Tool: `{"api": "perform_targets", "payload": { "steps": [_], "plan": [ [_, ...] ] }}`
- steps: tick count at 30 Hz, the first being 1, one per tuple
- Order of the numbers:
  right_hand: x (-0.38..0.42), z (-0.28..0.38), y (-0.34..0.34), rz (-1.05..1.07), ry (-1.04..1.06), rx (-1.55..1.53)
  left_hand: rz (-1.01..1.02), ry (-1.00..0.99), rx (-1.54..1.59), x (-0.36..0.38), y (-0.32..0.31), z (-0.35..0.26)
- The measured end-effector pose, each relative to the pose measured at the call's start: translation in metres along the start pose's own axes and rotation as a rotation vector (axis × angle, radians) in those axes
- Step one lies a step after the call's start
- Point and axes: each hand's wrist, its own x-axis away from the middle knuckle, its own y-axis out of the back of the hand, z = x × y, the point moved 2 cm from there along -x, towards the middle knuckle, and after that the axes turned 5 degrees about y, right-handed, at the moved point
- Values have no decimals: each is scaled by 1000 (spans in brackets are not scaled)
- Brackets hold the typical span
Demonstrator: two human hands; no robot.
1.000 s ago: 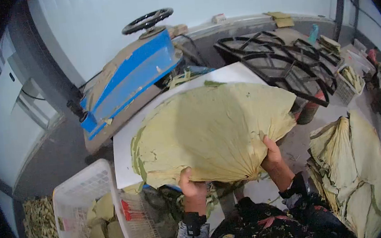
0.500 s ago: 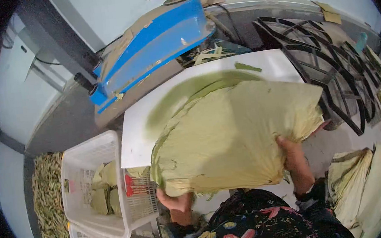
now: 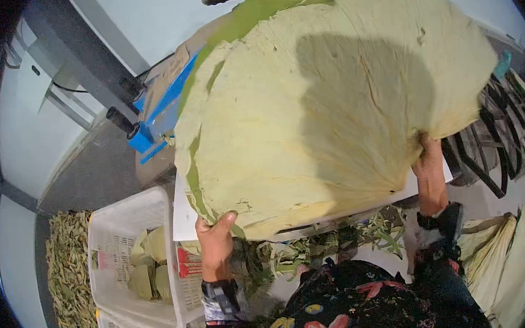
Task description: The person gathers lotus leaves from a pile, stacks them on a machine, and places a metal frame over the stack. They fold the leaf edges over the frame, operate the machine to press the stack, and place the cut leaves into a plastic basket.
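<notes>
A large pale yellow-green stack of dried leaves (image 3: 259,120), fan-shaped with a greener edge, is raised in front of me. My left hand (image 3: 216,237) grips its lower left corner, thumb on top. At its lower right edge my right hand (image 3: 428,161) pinches it, the fingers hidden beneath. Below the stack, strips of the white board (image 3: 183,214) show. A shadow falls across the right half of the leaves. Most of the blue machine (image 3: 173,106) behind is covered by them.
White plastic baskets (image 3: 176,284) holding cut leaf pieces (image 3: 154,279) stand at the left, beside a heap of leaf scraps (image 3: 69,274). Black metal frames (image 3: 497,137) lie at the right. More folded leaves (image 3: 499,262) rest at lower right. Green trimmings (image 3: 338,238) lie below the board.
Both hands have lifted the leaf stack up and away from the board, tilting it so its broad face shows more. It now covers much of the blue machine, and trimmings below have come into view.
</notes>
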Motion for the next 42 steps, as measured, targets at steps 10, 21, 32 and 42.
{"api": "perform_targets", "payload": {
  "steps": [10, 21, 32, 42],
  "plan": [
    [-2, -38, -75, -106, -3, -228, -167, -167, 16, -42, 1, 40],
    [9, -53, -112, -119, -54, -103, -104, -80, 21, -63, 6, 51],
    [18, -58, -70, -41, -88, -165, -44, -104, -78, -59, 34, 41],
    [30, -69, -87, -45, -186, -77, -79, -74, 14, -67, 28, 54]
  ]
}}
